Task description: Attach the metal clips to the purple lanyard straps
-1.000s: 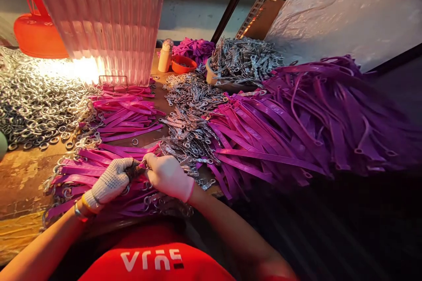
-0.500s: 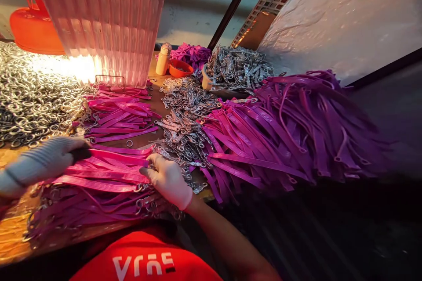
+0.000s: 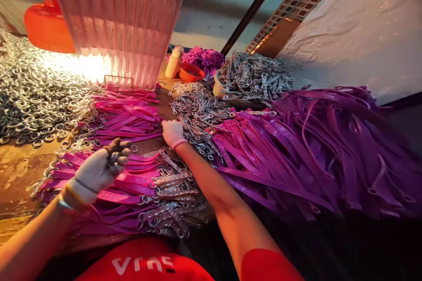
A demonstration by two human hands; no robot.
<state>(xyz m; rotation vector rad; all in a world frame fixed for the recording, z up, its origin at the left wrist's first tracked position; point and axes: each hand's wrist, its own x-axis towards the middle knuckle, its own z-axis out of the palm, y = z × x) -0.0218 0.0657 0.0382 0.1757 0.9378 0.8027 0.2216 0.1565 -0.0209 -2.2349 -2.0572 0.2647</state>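
Note:
My left hand (image 3: 95,173), in a pale glove with dark fingertips, is raised over the near row of pink straps (image 3: 128,182), its fingers curled; what lies in them is too small to make out. Farther forward, my right hand (image 3: 173,133), gloved in white, is closed at the right end of the far pink straps (image 3: 132,116), beside the pile of metal chain pieces (image 3: 201,114). Its fingertips are hidden. Twisted metal pieces (image 3: 174,189) lie at the right ends of the near straps. A single ring (image 3: 134,148) sits between the two rows.
Many metal rings (image 3: 36,101) cover the left side. A ribbed translucent panel (image 3: 125,22) hangs before a bright lamp. Behind are a bottle (image 3: 174,62), an orange bowl (image 3: 191,73) and a heaped container (image 3: 219,84). Long purple straps (image 3: 296,140) fill the right.
My right hand has moved forward from the near straps to the far row's end. My left hand has moved right and turned, its fingers off the straps. The view has shifted slightly.

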